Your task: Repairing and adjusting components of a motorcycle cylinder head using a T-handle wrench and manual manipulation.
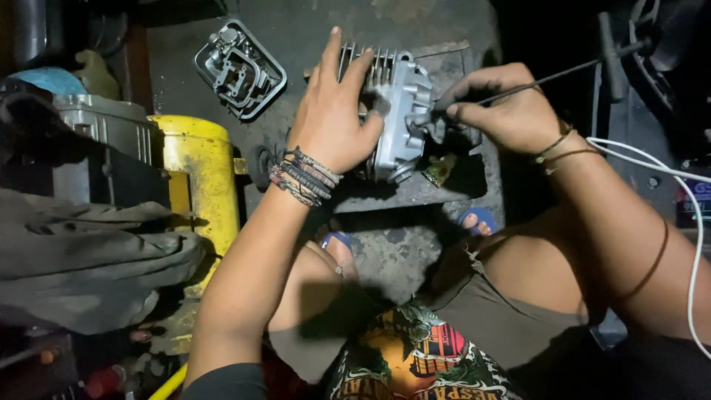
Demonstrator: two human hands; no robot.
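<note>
A grey finned metal engine head (404,111) stands on a flat stone slab (429,194) on the ground in front of me. My left hand (333,111) lies flat over its left side and top fins, holding it steady. My right hand (498,104) pinches a long thin dark T-handle tool (563,74), whose tip meets the right side of the engine head. Braided bands circle my left wrist, thin cords my right.
A metal engine cover (240,68) lies on the concrete at the upper left. A yellow tank (198,174) and a grey cloth (89,259) sit at the left. A white cable (689,200) runs down the right. My feet in blue sandals rest beside the slab.
</note>
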